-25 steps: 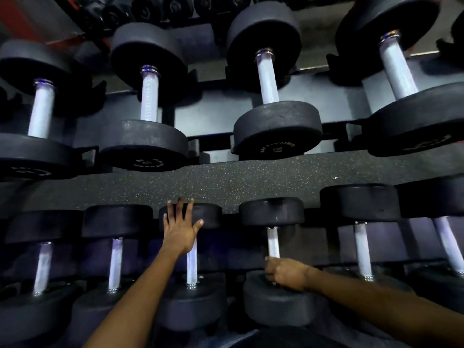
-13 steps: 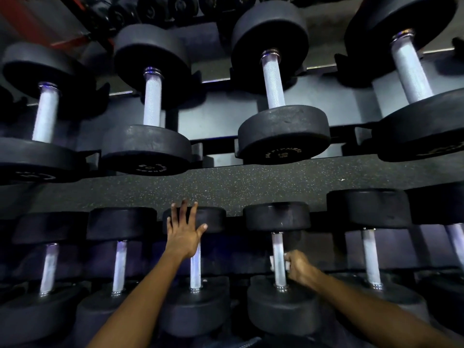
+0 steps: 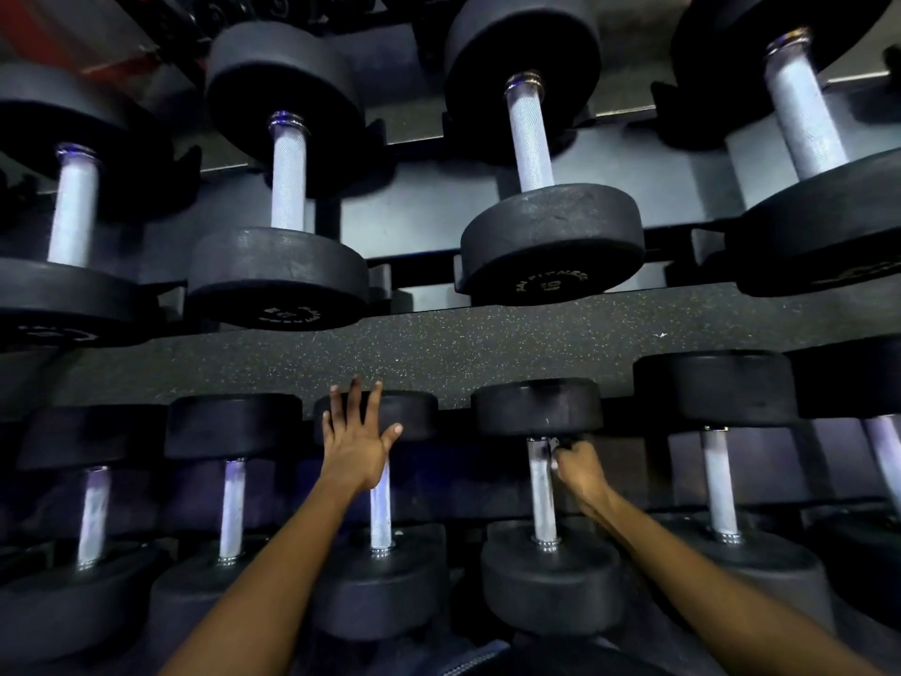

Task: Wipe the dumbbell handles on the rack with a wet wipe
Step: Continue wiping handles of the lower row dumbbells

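Head view, looking down on a 2-tier dumbbell rack (image 3: 429, 153). Dark round-headed dumbbells sit in both rows, pale metal handles running away from the camera. A strip of speckled black floor (image 3: 487, 344) shows between the upper and lower rows.

Left hand (image 3: 355, 444): open and flat, fingers spread, grasping nothing. The palm rests against the far head (image 3: 414, 413) of a lower-row dumbbell, covering the top of that dumbbell's handle (image 3: 380, 509). The forearm crosses the near end of the same dumbbell.

Right hand (image 3: 580, 473): clenched around the upper part of the neighbouring handle (image 3: 540, 490), just under that dumbbell's far head (image 3: 536, 407). The fingers curl in from the right side of the bar. A small pale scrap, the wet wipe (image 3: 553, 444), shows between the fingertips and the bar at the top of the grip; most of it is hidden inside the hand. The lower part of this handle is bare down to its chrome collar at the near head (image 3: 551, 583).

Lower row, left of the left hand: 2 more handles in view, untouched. Right of the right hand: 1 full handle (image 3: 720, 485) and part of another at the frame edge.

Upper row: 4 larger dumbbells, handles knurled. The third from the left (image 3: 551, 241) has printed lettering on its near face, too small to read.
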Tool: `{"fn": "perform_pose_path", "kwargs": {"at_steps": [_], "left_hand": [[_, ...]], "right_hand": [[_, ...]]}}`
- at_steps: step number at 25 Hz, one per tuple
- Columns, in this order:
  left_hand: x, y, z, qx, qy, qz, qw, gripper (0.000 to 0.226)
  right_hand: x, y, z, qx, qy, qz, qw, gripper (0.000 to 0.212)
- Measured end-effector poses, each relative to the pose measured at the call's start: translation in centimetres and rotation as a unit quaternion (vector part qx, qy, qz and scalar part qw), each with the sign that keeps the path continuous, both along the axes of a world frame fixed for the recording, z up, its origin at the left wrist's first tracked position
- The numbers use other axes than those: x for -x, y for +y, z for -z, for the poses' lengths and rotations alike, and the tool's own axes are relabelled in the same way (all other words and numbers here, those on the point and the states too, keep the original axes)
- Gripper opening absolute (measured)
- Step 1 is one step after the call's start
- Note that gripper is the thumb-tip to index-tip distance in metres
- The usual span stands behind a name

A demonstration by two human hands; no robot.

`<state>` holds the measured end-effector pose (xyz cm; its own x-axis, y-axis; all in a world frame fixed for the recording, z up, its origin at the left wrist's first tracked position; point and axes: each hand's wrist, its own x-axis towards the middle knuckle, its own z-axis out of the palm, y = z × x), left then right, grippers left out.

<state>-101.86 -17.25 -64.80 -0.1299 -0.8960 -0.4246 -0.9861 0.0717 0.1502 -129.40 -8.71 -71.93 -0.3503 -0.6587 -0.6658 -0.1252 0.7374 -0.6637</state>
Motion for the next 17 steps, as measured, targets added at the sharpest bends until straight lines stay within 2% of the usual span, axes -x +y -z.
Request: {"fn": "perform_pose_path", "kwargs": {"at_steps": [2,4,5,6,8,9,10,12,13,14,17], "left_hand": [[0.0,0.1,-0.1,-0.001,-0.002,0.001,1.0,0.071],[-0.1,0.2,-0.1,0.005,0.002,0.002,1.0,0.071],[-0.1,0.2,-0.1,0.01,0.004,0.003,1.0,0.071],[-0.1,0.1,-0.1,0.013,0.006,0.003,1.0,0.071],[0.0,0.2,0.0,0.011,0.009,0.001,1.0,0.071],[0.0,0.2,0.1,0.013,0.009,0.001,1.0,0.071],[0.0,0.3,0.1,0.017,0.008,0.002,1.0,0.071],[0.0,0.3,0.2,0.024,0.003,0.004,1.0,0.071],[0.0,0.3,0.2,0.027,0.002,0.005,1.0,0.071],[0.0,0.3,0.2,0.03,0.002,0.005,1.0,0.071],[0.0,0.4,0.2,0.032,0.002,0.008,0.999,0.07]], "right_hand": [[-0.5,2.1,0.1,0.011,0.059,-0.023,0.998,0.019],[0.1,4.8,1.2,-0.027,0.029,-0.103,0.994,0.023],[0.6,5.0,1.3,-0.029,-0.001,-0.083,0.996,0.024],[0.8,4.2,1.0,-0.021,-0.022,-0.021,0.999,0.023],[-0.4,2.0,-0.3,0.018,0.008,0.109,0.994,0.019],[-1.6,1.2,-0.9,0.025,0.016,0.116,0.993,0.012],[-3.2,0.5,-1.9,0.024,0.011,0.078,0.997,0.029],[-6.2,-0.1,-1.2,-0.001,0.03,-0.017,0.999,0.09],[-6.2,-0.5,-0.2,-0.017,0.065,-0.022,0.998,0.101],[-5.5,-0.9,0.8,-0.032,0.074,-0.018,0.997,0.096],[-3.7,-2.6,1.1,-0.06,-0.01,0.089,0.994,0.048]]}}
